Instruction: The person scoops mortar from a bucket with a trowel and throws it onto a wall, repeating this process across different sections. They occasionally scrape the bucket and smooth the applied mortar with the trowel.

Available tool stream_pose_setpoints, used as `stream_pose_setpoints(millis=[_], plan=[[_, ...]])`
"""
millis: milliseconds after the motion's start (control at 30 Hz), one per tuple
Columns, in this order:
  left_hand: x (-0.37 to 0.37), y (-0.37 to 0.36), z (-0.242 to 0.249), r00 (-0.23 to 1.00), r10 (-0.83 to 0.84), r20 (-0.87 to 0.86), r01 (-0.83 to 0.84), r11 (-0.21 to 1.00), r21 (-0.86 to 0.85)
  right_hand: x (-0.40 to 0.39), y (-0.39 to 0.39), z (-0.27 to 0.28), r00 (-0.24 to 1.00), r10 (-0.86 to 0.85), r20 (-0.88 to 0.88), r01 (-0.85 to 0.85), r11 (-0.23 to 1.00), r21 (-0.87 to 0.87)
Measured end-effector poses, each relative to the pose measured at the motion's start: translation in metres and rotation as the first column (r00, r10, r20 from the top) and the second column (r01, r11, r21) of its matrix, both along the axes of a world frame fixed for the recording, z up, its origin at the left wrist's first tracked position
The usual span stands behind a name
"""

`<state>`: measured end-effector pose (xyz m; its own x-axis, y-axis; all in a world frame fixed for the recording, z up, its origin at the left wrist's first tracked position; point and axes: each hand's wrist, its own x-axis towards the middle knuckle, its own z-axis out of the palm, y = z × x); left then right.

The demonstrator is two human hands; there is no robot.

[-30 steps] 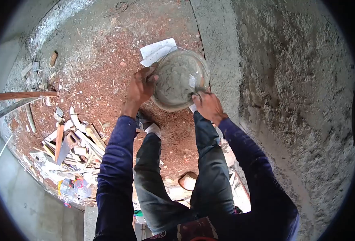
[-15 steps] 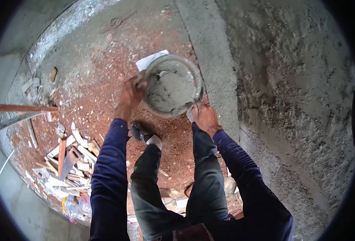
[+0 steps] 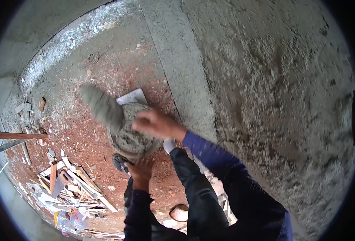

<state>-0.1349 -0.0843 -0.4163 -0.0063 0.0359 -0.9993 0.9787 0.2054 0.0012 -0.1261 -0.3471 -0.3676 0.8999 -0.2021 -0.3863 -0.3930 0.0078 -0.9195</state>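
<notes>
Where the red dirt floor (image 3: pixel 97 138) borders a grey concrete strip (image 3: pixel 185 80), one round tub (image 3: pixel 125 152), on the dirt just beside the left shoe (image 3: pixel 120 162), a white sheet (image 3: pixel 132 96) at its far side. Contents: grey mortar (image 3: pixel 125 140), rough-topped, judged wet, soft and slick. Handling: the loaded tub is likely heavy, its wall firm enough to bear a grip; best held at opposite sides of the rim, which may be slippery with paste. Direction: mouth upward; outline round, no long axis. One long grey mass (image 3: pixel 101 106), above the tub's left side and reaching out over the dirt; probably mortar, though the blur hides whether a tool carries it. Long axis: slanting from upper left to lower right, the lower end toward the tub. Handling: judged dense, yielding and apt to break; support from beneath would suit it better than a pinch. Hands, two: the right hand (image 3: pixel 155 124) over the tub, fingers bent and smeared by motion, any grip impossible to tell; the left hand (image 3: pixel 142 170) at the near rim, fingers forward, whether pinching the edge or merely beside it unclear.
</notes>
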Motion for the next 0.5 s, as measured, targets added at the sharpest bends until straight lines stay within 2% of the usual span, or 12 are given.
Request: stream_pose_setpoints(millis=[33,67,133,167,200,233,267,300,333,400,467,500], plan=[[-0.008,-0.024,0.011,0.985,0.171,0.008,-0.171,0.985,-0.015,0.0,-0.035,-0.012,0.984,-0.103,-0.145,0.138,0.958,0.253],[-0.009,-0.041,0.011,0.942,0.336,0.018,-0.336,0.941,-0.035,-0.003,-0.08,-0.025,0.975,-0.126,-0.181,0.148,0.982,0.114],[-0.006,-0.055,0.006,0.942,0.29,0.172,-0.266,0.952,-0.149,-0.04,-0.183,-0.075,0.92,-0.336,-0.204,0.391,0.836,0.385],[-0.006,-0.061,0.006,0.919,0.243,0.312,-0.165,0.952,-0.257,-0.067,-0.228,-0.094,0.793,-0.523,-0.314,0.599,0.765,0.238],[0.002,-0.082,0.023,0.919,0.248,0.306,-0.175,0.953,-0.246,-0.08,-0.248,-0.068,0.687,-0.667,-0.288,0.67,0.735,-0.103],[0.017,-0.114,0.054,0.881,0.34,0.328,-0.333,0.94,-0.078,-0.064,-0.239,0.024,0.618,-0.745,-0.251,0.659,0.665,-0.351],[0.022,-0.128,0.074,0.832,0.42,0.363,-0.482,0.87,0.099,-0.081,-0.242,0.072,0.686,-0.716,-0.129,0.65,0.683,-0.333],[0.014,-0.115,0.065,0.879,0.251,0.405,-0.282,0.959,0.017,-0.077,-0.229,0.128,0.646,-0.753,-0.127,0.635,0.622,-0.459],[0.016,-0.124,0.079,0.879,0.254,0.404,-0.293,0.956,0.036,-0.088,-0.222,0.161,0.647,-0.752,-0.125,0.663,0.637,-0.394],[0.032,-0.157,0.109,0.755,-0.098,0.649,0.159,0.987,-0.036,-0.087,-0.192,0.189,0.68,-0.726,-0.104,0.649,0.661,-0.376],[0.038,-0.155,0.124,0.659,-0.312,0.684,0.395,0.918,0.039,-0.09,-0.164,0.189,0.771,-0.56,-0.302,0.386,0.789,-0.477],[0.036,-0.131,0.107,0.481,-0.498,0.722,0.523,0.823,0.22,-0.089,-0.15,0.182,0.835,-0.41,-0.366,0.17,0.825,-0.538]])
